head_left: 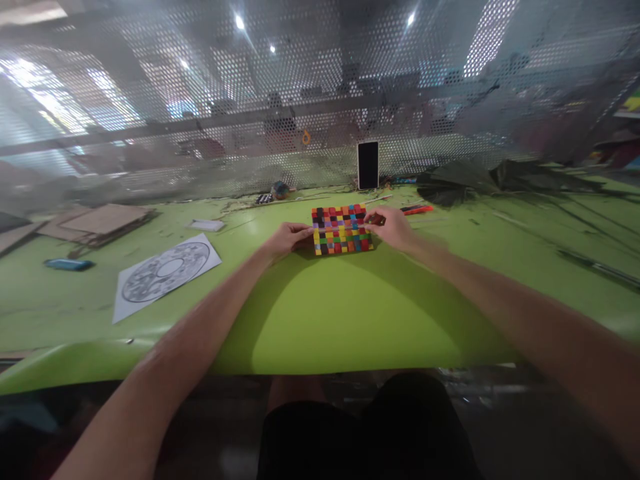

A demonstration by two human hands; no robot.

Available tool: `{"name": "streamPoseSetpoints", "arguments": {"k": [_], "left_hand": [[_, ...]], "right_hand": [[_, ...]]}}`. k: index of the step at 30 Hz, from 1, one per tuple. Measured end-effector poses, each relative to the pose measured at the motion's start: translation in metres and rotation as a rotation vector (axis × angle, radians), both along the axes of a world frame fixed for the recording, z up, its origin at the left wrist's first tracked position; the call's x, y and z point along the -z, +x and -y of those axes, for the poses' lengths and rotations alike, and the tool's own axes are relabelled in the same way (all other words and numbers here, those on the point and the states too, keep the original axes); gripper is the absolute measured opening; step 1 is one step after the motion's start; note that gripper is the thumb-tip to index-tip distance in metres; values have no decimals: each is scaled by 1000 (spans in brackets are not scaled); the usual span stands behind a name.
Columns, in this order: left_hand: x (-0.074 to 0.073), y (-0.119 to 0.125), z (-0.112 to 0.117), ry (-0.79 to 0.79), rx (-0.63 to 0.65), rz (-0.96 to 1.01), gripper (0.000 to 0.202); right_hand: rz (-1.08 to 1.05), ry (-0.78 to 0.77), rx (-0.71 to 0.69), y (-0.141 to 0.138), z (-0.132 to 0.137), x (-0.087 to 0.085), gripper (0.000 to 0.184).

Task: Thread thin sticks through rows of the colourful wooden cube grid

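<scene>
A small panel of many-coloured squares (pixel 343 239), like a woven checkered mat, stands tilted towards me on the green table. My left hand (pixel 287 240) pinches its left edge between thumb and fingers. At the opposite edge, my right hand (pixel 391 227) has thumb and fingertips closed on the panel's side. A thin pale line crosses the panel between the two hands; whether it is a separate strip I cannot tell. The panel's back is hidden.
Behind the panel, a phone (pixel 368 165) leans upright near a perforated metal screen (pixel 320 80). A red-orange tool (pixel 417 209) lies right of it. On the left are a printed sheet (pixel 150 293), a blue cutter (pixel 69 264) and cardboard pieces (pixel 107 223). Dark leaves (pixel 460 183) lie at back right.
</scene>
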State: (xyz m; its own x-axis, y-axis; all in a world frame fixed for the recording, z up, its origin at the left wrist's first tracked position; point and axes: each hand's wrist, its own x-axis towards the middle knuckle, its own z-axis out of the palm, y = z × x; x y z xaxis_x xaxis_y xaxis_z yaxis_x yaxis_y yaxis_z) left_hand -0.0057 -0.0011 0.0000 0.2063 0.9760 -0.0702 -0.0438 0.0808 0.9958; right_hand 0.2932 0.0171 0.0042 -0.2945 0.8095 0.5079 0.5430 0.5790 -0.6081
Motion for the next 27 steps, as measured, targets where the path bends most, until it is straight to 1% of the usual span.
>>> {"name": "streamPoseSetpoints", "arguments": {"k": [5, 8, 10, 12, 15, 16, 20, 23, 27], "left_hand": [[0, -1, -2, -15, -21, 58, 9], [-1, -2, -1, -18, 22, 53, 14], [0, -2, -1, 0, 53, 39, 17], [1, -2, -2, 18, 46, 39, 15], [6, -2, -7, 29, -18, 36, 13], [8, -2, -8, 34, -46, 27, 13], [10, -6, -14, 63, -148, -38, 17], [6, -9, -16, 98, -221, -26, 17], [2, -12, -17, 96, -281, 59, 7]], "right_hand": [[37, 89, -4, -2, 1, 0, 14], [46, 162, -14, -6, 5, -2, 17], [55, 183, -20, -7, 7, -3, 19], [75, 185, -4, -5, 7, -4, 23], [133, 166, 72, 3, 2, -4, 34], [159, 155, 101, 7, -1, -5, 34], [257, 102, 182, 24, -13, -6, 24], [271, 73, 176, 33, -19, -8, 22], [300, 60, 87, 39, -21, -10, 20]]}}
